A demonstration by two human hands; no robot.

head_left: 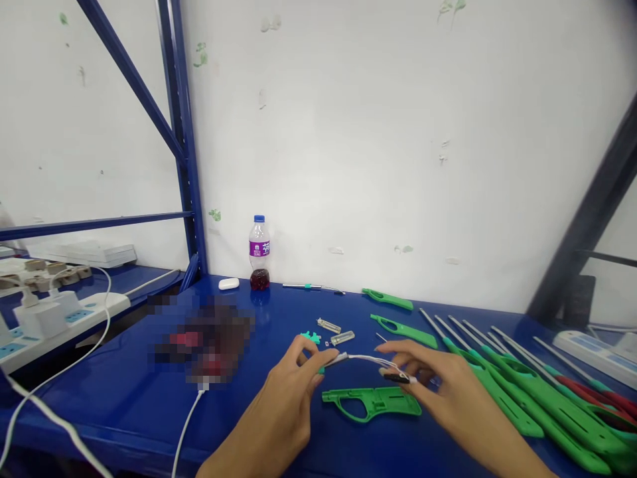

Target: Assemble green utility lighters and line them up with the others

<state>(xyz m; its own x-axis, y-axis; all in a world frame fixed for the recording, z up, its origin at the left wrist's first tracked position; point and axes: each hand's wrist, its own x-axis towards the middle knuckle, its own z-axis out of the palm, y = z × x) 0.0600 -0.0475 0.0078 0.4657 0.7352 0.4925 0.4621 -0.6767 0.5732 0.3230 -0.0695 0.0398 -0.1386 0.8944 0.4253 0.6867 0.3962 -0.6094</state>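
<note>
My left hand pinches a thin metal tube with a teal collar partly hidden by the fingers. White wires run from the tube's end across to my right hand, whose fingers are curled round a small black cylindrical piece joined to them. Below the wires lies an opened green lighter shell half, inner side up. Just beyond my left hand are small teal plastic parts and two clear lighter fuel tanks. A thin pin rests near my right fingertips.
Several long-necked green lighters, and red ones, pile up at right. Two green shell pieces and another wired tube lie farther back. A bottle and white case stand near the wall; a cable crosses the left.
</note>
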